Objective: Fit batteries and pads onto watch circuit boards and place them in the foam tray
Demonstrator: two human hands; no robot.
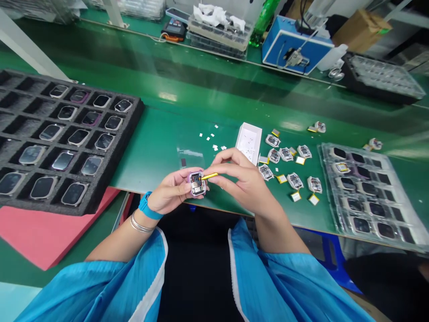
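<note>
Smartwatch case (pixel 197 184) grasped by left fingers (pixel 181 190), yellow-edged battery (pixel 210 176) pinched by right fingers (pixel 228 169), both held near tabletop (pixel 157 147) edge.

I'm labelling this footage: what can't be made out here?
Head view:
Foam tray: far end, cut off by the left edge.
Watch case: underside, turned toward the left hand.
Yellow strip: underside, turned away in the right hand.
White scraps: any markings, too small.

Over my feed I see a green table (pixel 156 143), a green shelf (pixel 140 29) behind it, pale glare (pixel 167 96) on the shiny green between, and a white post (pixel 30 49) slanting at left.
</note>
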